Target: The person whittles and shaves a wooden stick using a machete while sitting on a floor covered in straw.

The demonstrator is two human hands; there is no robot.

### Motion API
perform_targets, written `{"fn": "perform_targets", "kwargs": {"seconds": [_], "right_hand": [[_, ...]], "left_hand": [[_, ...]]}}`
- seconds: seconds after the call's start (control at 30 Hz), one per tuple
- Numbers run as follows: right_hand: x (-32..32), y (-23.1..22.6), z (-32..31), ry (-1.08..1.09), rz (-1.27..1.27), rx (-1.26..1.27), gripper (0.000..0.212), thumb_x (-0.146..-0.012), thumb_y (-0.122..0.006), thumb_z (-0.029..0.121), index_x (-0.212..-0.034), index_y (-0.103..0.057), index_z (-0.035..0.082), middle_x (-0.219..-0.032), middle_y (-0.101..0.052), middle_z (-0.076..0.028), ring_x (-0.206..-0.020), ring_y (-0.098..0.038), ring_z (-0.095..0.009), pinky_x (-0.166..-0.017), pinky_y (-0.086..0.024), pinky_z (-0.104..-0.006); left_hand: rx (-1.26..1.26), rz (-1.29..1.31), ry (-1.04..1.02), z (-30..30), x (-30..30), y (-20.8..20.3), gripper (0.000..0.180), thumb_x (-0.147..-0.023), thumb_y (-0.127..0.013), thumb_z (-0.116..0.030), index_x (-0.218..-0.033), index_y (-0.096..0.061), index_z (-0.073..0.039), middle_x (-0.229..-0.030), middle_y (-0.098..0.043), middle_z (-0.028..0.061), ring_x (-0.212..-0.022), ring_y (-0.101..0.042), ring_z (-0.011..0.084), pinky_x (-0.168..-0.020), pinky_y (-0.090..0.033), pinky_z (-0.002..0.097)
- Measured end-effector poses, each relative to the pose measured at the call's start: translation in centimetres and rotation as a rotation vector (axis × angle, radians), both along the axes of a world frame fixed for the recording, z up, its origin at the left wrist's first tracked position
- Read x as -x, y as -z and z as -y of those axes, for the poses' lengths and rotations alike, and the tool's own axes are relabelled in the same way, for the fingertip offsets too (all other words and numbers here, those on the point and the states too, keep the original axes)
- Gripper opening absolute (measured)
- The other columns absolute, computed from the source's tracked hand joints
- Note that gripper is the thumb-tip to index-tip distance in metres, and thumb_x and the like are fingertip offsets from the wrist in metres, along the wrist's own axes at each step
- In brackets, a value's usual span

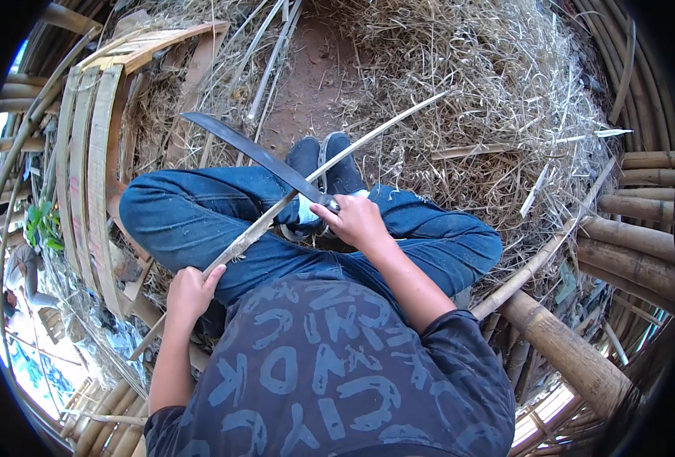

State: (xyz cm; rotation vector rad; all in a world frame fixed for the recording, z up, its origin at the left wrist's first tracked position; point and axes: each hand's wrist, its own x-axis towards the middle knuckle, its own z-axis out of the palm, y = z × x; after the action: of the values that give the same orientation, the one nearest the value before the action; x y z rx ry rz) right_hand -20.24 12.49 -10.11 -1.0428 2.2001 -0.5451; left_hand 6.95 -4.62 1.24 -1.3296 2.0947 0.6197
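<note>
Pale, curling shavings (pixel 459 65) blanket the ground beside a patch of bare reddish-brown earth (pixel 314 65), where narrow split strips (pixel 265 76) lie near a slatted wooden bench (pixel 84 183) at left. Green leaves (pixel 44 226) brighten the space beyond the bench, while stacked bamboo poles (pixel 646 207) line the right edge above a thick bamboo pole (pixel 566 352) slanting across the lower right corner.

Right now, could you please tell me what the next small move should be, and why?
Perhaps one light scrape of the knife along the strip: the right hand holds the knife across it, the left hand grips the strip, and frayed fibres show between the hands.
</note>
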Motion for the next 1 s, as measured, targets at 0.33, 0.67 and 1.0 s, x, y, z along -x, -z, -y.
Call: {"fn": "perform_targets", "kwargs": {"seconds": [0.33,0.67,1.0], "right_hand": [[6.6,5.6,-4.3,0.155,-0.243,-0.219,0.072,-0.079,-0.050,0.075,-0.079,-0.069,0.006,-0.075,-0.068,-0.019,-0.074,-0.068,-0.035,-0.065,-0.054,-0.0460],[-0.7,2.7,0.0,0.062,-0.129,0.046,0.064,-0.083,-0.055,0.066,-0.078,-0.068,0.004,-0.068,-0.065,-0.023,-0.070,-0.066,-0.041,-0.064,-0.052,-0.0481],[8.0,6.5,-5.1,0.228,-0.237,-0.255,0.075,-0.083,-0.045,0.074,-0.084,-0.070,0.003,-0.081,-0.068,-0.021,-0.080,-0.067,-0.039,-0.072,-0.053,-0.0485]], "left_hand": [[-0.065,0.017,-0.048,0.1,0.2,-0.2,0.069,-0.088,-0.055,-0.057,-0.058,-0.065,0.005,-0.055,-0.061,0.0199,-0.062,-0.066,0.0371,-0.066,-0.052,0.0442],[-0.060,0.014,-0.051,0.2,0.3,-0.2,0.070,-0.089,-0.055,-0.056,-0.053,-0.063,0.004,-0.051,-0.059,0.0189,-0.058,-0.065,0.0342,-0.067,-0.052,0.0422],[0.033,0.044,0.006,-0.2,-0.1,0.3,0.070,-0.088,-0.056,-0.056,-0.058,-0.065,0.006,-0.056,-0.061,0.0205,-0.064,-0.067,0.0371,-0.065,-0.052,0.0454]]}}
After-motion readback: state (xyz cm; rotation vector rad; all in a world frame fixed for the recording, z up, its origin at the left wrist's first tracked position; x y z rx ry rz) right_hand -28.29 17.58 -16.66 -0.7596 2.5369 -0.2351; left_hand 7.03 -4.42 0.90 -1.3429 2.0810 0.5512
